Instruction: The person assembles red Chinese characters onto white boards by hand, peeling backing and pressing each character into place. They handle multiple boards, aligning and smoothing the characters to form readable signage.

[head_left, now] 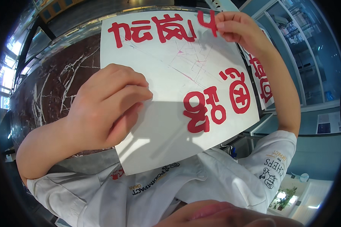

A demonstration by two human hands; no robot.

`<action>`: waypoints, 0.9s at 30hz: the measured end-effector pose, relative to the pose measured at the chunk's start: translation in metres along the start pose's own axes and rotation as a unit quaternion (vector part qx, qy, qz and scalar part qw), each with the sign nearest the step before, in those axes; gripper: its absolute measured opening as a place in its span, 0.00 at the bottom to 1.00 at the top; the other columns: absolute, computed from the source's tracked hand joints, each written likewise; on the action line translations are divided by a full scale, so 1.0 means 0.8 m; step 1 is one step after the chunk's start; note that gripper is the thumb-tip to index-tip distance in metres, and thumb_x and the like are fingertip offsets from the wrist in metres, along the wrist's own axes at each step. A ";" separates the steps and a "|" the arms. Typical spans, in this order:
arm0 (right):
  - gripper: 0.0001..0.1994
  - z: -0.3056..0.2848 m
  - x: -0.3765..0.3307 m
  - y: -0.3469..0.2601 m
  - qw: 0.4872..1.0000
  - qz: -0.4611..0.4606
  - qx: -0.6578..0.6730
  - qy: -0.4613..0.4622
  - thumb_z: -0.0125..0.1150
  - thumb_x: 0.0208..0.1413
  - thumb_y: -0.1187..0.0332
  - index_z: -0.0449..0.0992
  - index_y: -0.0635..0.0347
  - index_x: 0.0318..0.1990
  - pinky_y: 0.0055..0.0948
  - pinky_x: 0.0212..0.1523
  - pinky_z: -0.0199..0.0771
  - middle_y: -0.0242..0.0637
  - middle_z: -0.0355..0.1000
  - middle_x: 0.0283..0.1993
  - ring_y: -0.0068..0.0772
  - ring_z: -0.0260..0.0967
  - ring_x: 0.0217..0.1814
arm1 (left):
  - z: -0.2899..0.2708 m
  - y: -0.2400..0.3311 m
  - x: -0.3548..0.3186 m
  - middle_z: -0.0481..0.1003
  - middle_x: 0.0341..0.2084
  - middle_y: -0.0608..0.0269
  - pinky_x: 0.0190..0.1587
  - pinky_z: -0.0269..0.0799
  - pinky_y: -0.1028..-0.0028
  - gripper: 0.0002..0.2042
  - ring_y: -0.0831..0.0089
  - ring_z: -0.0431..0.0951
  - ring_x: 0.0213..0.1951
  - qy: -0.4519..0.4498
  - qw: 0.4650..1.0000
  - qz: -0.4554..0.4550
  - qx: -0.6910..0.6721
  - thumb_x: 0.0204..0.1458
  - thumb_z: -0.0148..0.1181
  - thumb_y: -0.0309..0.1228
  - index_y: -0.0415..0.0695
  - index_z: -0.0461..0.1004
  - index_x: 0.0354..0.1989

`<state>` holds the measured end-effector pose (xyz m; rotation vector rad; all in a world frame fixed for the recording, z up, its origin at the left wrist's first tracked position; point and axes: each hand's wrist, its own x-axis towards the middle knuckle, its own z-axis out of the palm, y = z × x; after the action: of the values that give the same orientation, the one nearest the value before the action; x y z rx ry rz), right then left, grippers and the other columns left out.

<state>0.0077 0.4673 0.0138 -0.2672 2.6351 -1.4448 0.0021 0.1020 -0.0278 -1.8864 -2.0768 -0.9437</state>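
A large white sheet with red cut-out characters stuck on it fills the middle of the view. My left hand grips its left edge, fingers curled over the front of the paper. My right hand is at the sheet's top right corner, thumb and fingers pinched on a small red cut-out piece lying against the paper. Faint pink lines cross the bare middle of the sheet.
A dark red marble surface with white veins lies behind the sheet on the left. A second white sheet with red characters shows behind my right forearm. Glass-fronted cabinets stand at right, and my white printed shirt is below.
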 end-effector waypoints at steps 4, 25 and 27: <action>0.14 -0.019 0.016 0.032 0.996 0.072 -0.045 0.039 0.64 0.59 0.55 0.80 0.57 0.36 0.15 0.26 0.52 0.24 0.67 0.24 0.11 0.57 0.24 | 0.002 0.002 0.002 0.75 0.39 0.50 0.41 0.75 0.62 0.13 0.53 0.77 0.39 0.008 1.000 -0.003 0.013 0.39 0.61 0.19 0.37 0.76 0.37; 0.10 0.012 -0.099 -0.035 0.912 -0.066 -0.404 -0.014 0.64 0.59 0.63 0.81 0.61 0.42 0.20 0.27 0.62 0.33 0.75 0.33 0.20 0.65 0.28 | -0.001 0.010 0.001 0.74 0.42 0.46 0.48 0.72 0.65 0.09 0.54 0.76 0.44 -0.058 0.997 -0.038 0.040 0.49 0.58 0.20 0.33 0.77 0.39; 0.10 0.019 -0.122 -0.037 0.927 -0.091 -0.363 -0.027 0.65 0.58 0.65 0.81 0.62 0.42 0.21 0.27 0.62 0.35 0.76 0.36 0.23 0.68 0.31 | 0.000 0.012 0.000 0.74 0.43 0.46 0.49 0.71 0.65 0.09 0.54 0.76 0.45 -0.063 0.997 -0.035 0.042 0.49 0.58 0.20 0.33 0.77 0.39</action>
<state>0.1085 0.4598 0.0328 -0.6145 3.0423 -0.4057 0.0108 0.1022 -0.0247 -1.8876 -2.2299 -0.7561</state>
